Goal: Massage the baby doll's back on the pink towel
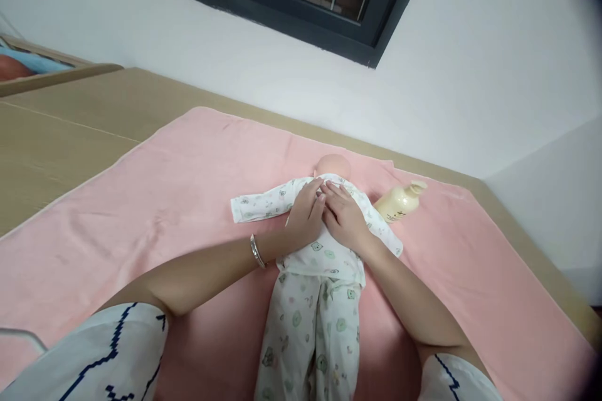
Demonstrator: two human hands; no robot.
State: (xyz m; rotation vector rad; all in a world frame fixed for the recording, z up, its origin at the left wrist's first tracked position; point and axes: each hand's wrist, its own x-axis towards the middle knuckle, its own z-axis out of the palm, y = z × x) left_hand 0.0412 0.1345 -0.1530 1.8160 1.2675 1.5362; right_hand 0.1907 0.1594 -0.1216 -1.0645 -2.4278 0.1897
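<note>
A baby doll (333, 166) lies on a pink blanket, dressed in a white printed top (324, 257) and matching trousers (305, 338). Its sleeves are spread out to both sides. My left hand (306, 216) rests flat on the upper part of the top, a silver bangle (256, 251) round the wrist. Beside it, my right hand (345, 216) lies flat on the same top, the fingertips of both hands close together just below the doll's head. Neither hand grips anything.
The pink blanket (197, 182) covers much of a wooden surface (94, 113). Right of the doll, a cream pump bottle (399, 202) lies tilted near a sleeve. A white wall (263, 62) with a dark-framed window (348, 37) stands behind. A pale cable (21, 332) shows at lower left.
</note>
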